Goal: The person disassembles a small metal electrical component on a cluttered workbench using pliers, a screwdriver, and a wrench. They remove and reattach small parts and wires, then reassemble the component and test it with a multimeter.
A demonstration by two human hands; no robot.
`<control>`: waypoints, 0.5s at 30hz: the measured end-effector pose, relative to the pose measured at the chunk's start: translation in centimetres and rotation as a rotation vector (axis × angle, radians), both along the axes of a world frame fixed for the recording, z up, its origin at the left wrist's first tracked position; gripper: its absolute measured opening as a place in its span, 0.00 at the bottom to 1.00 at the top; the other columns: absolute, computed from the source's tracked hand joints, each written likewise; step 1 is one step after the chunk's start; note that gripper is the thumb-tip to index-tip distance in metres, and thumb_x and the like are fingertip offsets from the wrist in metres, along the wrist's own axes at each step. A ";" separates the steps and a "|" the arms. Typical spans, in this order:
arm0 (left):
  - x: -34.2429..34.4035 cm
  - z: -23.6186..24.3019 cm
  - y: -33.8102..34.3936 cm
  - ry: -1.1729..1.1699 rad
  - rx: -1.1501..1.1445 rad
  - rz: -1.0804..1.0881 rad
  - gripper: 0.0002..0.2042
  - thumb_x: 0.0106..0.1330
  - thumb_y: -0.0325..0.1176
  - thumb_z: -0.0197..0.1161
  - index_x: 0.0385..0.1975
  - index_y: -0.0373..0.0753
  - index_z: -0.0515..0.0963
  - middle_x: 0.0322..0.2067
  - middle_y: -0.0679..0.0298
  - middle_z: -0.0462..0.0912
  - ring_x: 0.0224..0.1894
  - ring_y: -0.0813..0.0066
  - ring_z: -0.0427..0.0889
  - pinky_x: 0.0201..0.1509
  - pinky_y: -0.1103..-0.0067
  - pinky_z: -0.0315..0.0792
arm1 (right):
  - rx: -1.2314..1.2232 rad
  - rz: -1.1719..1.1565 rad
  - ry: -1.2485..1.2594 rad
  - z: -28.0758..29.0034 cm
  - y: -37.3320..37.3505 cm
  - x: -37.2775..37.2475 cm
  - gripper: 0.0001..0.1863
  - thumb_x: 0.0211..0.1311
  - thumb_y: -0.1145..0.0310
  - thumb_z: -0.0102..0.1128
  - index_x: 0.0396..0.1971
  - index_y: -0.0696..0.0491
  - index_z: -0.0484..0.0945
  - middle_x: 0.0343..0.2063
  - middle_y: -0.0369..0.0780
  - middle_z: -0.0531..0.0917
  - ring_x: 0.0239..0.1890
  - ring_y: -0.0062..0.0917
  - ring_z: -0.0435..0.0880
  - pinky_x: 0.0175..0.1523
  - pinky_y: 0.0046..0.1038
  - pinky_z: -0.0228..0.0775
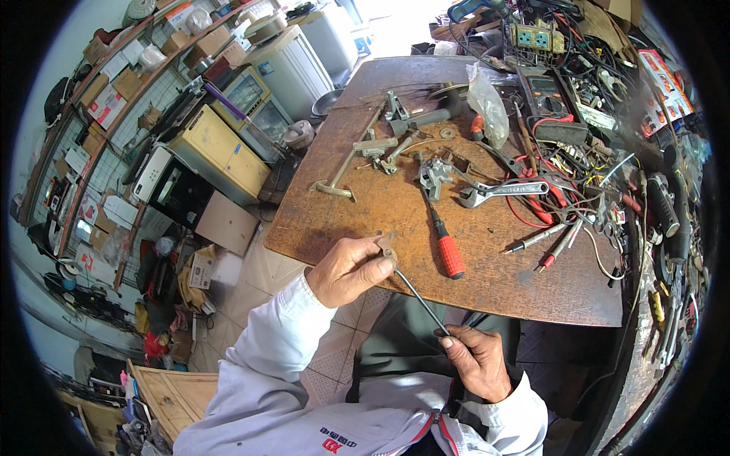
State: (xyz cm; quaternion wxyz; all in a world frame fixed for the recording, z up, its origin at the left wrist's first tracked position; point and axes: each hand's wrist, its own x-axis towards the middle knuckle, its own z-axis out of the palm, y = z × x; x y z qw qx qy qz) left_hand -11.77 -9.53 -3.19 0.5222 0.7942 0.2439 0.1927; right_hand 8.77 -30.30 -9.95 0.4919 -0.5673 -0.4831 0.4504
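Observation:
My left hand (pixel 348 275) is closed, pinching a small grey metal piece (pixel 387 249) between thumb and fingers just off the table's near edge. From there a thin metal rod (pixel 418 295) slants down to my right hand (pixel 477 360), whose thumb and fingers are wrapped round its dark lower end. Whether the rod joins the small piece or only touches it, I cannot tell. Closest on the table lies a screwdriver with a red handle (pixel 449 254). Its shaft points to a grey metal clamp-like part (pixel 433 176). An adjustable wrench (pixel 503 191) lies to the right.
The brown wooden table (pixel 342 228) bears a hammer (pixel 334 188), a plastic bag (pixel 487 106), a multimeter (pixel 544 95) and red test leads with probes (pixel 559 247). Cables and tools crowd the right side. Shelves (pixel 114 129) and a yellow cabinet (pixel 220 152) stand at left.

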 end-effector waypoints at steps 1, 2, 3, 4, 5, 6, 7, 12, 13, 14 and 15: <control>0.1 0.2 0.2 -0.002 0.007 -0.043 0.19 0.75 0.47 0.57 0.42 0.34 0.78 0.28 0.71 0.73 0.31 0.83 0.69 0.36 0.79 0.67 | -0.054 0.016 0.028 -0.1 0.0 0.1 0.13 0.67 0.70 0.63 0.42 0.66 0.83 0.26 0.49 0.85 0.25 0.29 0.84 0.34 0.28 0.75; 0.1 0.4 0.3 -0.003 0.014 -0.086 0.19 0.74 0.47 0.59 0.43 0.33 0.78 0.29 0.70 0.76 0.33 0.82 0.71 0.38 0.78 0.68 | -0.070 0.014 0.030 0.1 0.1 0.1 0.13 0.67 0.69 0.64 0.42 0.65 0.83 0.25 0.48 0.85 0.24 0.28 0.83 0.33 0.28 0.75; 0.2 0.6 0.2 -0.008 0.019 -0.089 0.18 0.73 0.46 0.60 0.43 0.33 0.77 0.30 0.69 0.77 0.34 0.82 0.72 0.39 0.78 0.69 | -0.039 0.006 0.015 0.1 0.1 0.1 0.13 0.67 0.70 0.63 0.42 0.65 0.83 0.26 0.48 0.85 0.25 0.28 0.84 0.34 0.29 0.75; 0.3 0.9 0.1 -0.013 0.023 -0.092 0.18 0.73 0.45 0.60 0.43 0.33 0.77 0.31 0.68 0.78 0.35 0.81 0.73 0.40 0.77 0.70 | -0.008 -0.001 0.000 0.0 0.2 0.0 0.13 0.67 0.70 0.63 0.42 0.65 0.83 0.26 0.48 0.85 0.25 0.29 0.84 0.34 0.29 0.75; 0.4 1.0 0.0 -0.018 0.027 -0.095 0.17 0.73 0.44 0.61 0.44 0.33 0.77 0.32 0.67 0.79 0.36 0.81 0.74 0.42 0.77 0.71 | 0.022 -0.008 -0.015 0.0 0.3 0.0 0.13 0.67 0.70 0.63 0.41 0.65 0.83 0.26 0.48 0.85 0.25 0.30 0.84 0.34 0.29 0.75; 0.7 0.9 -0.1 -0.043 0.075 -0.087 0.17 0.73 0.44 0.61 0.44 0.33 0.77 0.32 0.66 0.79 0.36 0.80 0.75 0.42 0.76 0.71 | 0.035 -0.009 -0.025 0.0 0.4 0.0 0.13 0.67 0.69 0.63 0.41 0.65 0.83 0.26 0.48 0.85 0.26 0.31 0.85 0.35 0.29 0.75; 1.0 0.6 -0.3 -0.066 0.122 -0.080 0.17 0.73 0.43 0.61 0.44 0.33 0.77 0.32 0.65 0.80 0.35 0.79 0.76 0.42 0.75 0.72 | 0.048 -0.009 -0.034 0.0 0.4 0.0 0.13 0.67 0.69 0.63 0.41 0.65 0.83 0.27 0.48 0.85 0.27 0.31 0.85 0.35 0.30 0.76; 0.8 1.3 -0.3 0.086 0.202 -0.049 0.16 0.73 0.43 0.59 0.42 0.33 0.76 0.29 0.63 0.78 0.31 0.75 0.75 0.39 0.74 0.72 | 0.061 -0.008 -0.053 -0.3 0.4 0.1 0.13 0.66 0.69 0.64 0.40 0.65 0.83 0.28 0.49 0.86 0.29 0.35 0.87 0.37 0.31 0.77; 0.5 0.9 -0.1 0.097 0.214 -0.052 0.17 0.74 0.45 0.58 0.41 0.33 0.76 0.29 0.64 0.76 0.30 0.75 0.74 0.37 0.75 0.70 | 0.068 -0.006 -0.057 -0.4 0.5 0.1 0.13 0.67 0.69 0.64 0.40 0.65 0.83 0.29 0.49 0.86 0.30 0.35 0.87 0.37 0.31 0.77; 0.3 0.7 0.0 0.108 0.226 -0.055 0.19 0.75 0.46 0.57 0.41 0.33 0.75 0.28 0.65 0.75 0.30 0.75 0.73 0.36 0.76 0.69 | 0.075 -0.003 -0.061 -0.4 0.5 0.2 0.13 0.67 0.69 0.64 0.40 0.65 0.83 0.29 0.49 0.86 0.30 0.35 0.87 0.37 0.31 0.77; 0.3 0.7 0.0 0.101 0.210 -0.055 0.18 0.75 0.46 0.57 0.42 0.32 0.75 0.28 0.65 0.76 0.30 0.75 0.73 0.37 0.76 0.70 | 0.060 -0.002 -0.051 -0.4 0.5 0.2 0.13 0.67 0.69 0.63 0.41 0.65 0.83 0.29 0.49 0.86 0.30 0.35 0.87 0.37 0.31 0.77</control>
